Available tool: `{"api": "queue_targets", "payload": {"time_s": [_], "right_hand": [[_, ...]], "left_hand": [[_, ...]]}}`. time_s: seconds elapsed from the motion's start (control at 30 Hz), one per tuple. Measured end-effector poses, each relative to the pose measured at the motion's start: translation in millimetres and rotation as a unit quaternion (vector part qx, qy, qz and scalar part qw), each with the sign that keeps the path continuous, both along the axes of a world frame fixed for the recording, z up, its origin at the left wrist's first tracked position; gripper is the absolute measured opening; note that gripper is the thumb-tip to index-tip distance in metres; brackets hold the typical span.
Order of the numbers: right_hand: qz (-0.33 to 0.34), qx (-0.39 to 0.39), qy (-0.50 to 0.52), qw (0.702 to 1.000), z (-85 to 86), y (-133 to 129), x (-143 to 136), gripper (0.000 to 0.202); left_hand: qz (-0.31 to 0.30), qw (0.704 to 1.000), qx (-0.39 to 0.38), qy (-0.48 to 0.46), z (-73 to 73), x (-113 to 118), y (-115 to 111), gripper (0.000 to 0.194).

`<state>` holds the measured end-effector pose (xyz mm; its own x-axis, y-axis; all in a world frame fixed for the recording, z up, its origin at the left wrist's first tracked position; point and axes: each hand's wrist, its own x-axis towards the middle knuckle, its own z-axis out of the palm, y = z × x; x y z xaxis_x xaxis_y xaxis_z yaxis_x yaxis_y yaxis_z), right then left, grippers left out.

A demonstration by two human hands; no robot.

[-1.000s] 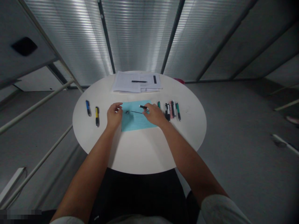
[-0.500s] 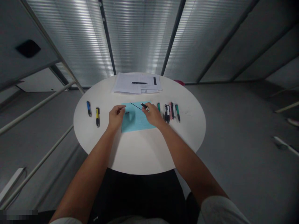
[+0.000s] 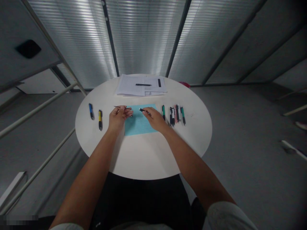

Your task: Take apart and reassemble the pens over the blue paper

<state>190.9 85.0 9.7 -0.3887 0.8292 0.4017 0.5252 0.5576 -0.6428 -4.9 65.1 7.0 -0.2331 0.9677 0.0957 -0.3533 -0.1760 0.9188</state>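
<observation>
My left hand (image 3: 117, 118) is closed on a thin dark pen refill (image 3: 122, 107), which lies roughly level across its fingers, over the left edge of a light blue sheet (image 3: 140, 125). A small metallic part (image 3: 131, 115) shows close to those fingertips; whether they touch it I cannot tell. On the right side of the sheet, my right hand (image 3: 154, 118) pinches a short black pen barrel (image 3: 142, 110), its end pointing left toward the other hand. The two hands are apart.
A blue pen (image 3: 91, 111) and a yellow pen (image 3: 100, 119) lie at the left of the round white table (image 3: 146, 159). Several pens, among them a green one (image 3: 183, 115), lie at the right. Behind the sheet is a paper stack (image 3: 130, 86) with a black pen (image 3: 143, 85) on it.
The thin refill has passed from beside my right hand into my left hand. My right hand has shifted slightly left and still holds the black barrel.
</observation>
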Motion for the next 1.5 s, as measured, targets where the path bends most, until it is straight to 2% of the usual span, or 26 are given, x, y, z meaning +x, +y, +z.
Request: {"api": "queue_targets", "payload": {"time_s": [0.33, 0.53, 0.67, 0.77, 0.83, 0.93, 1.0, 1.1, 1.2, 1.33, 1.5], "right_hand": [[0.017, 0.016, -0.053, 0.998, 2.1, -3.7, 0.1, 0.035], [0.021, 0.012, -0.055, 0.998, 1.5, -1.7, 1.4, 0.036], [0.024, 0.02, -0.058, 0.998, 1.7, -2.2, 1.7, 0.036], [0.036, 0.021, -0.061, 0.997, 0.3, -2.7, 0.6, 0.033], [0.048, 0.014, -0.047, 0.998, -1.3, -2.8, -1.2, 0.031], [0.051, -0.013, 0.038, 0.998, -3.7, -1.8, -4.7, 0.029], [0.038, -0.055, 0.118, 0.991, -4.2, -0.2, -6.4, 0.031], [0.019, -0.108, 0.222, 0.969, -2.1, 3.0, -6.8, 0.034], [0.001, -0.102, 0.277, 0.955, 0.9, 6.0, -5.6, 0.034], [-0.02, -0.079, 0.258, 0.963, 0.5, 6.5, -3.4, 0.035], [-0.019, -0.037, 0.154, 0.987, -0.2, 0.8, -1.1, 0.033]], "left_hand": [[-0.062, 0.998, -0.007, -0.03, 3.1, 3.1, -3.4, 0.029], [-0.028, 0.999, -0.018, -0.023, 4.2, 1.3, -2.0, 0.025], [-0.043, 0.999, -0.014, -0.016, 1.5, 1.1, -1.6, 0.026], [-0.056, 0.998, -0.013, 0.028, -0.8, 2.7, -3.7, 0.031], [-0.07, 0.992, 0.0, 0.109, -1.6, 3.7, -6.1, 0.031], [-0.078, 0.957, 0.041, 0.275, -3.5, 2.2, -8.0, 0.028], [-0.036, 0.921, 0.062, 0.383, -6.6, -1.7, -6.8, 0.03], [0.058, 0.856, 0.058, 0.511, -14.2, -9.9, -2.3, 0.032], [0.086, 0.81, 0.012, 0.58, -21.5, -15.4, 1.5, 0.033], [0.064, 0.787, 0.002, 0.614, -25.2, -15.5, 2.3, 0.025], [0.058, 0.76, 0.005, 0.647, -22.1, -13.0, 1.7, 0.025]]}}
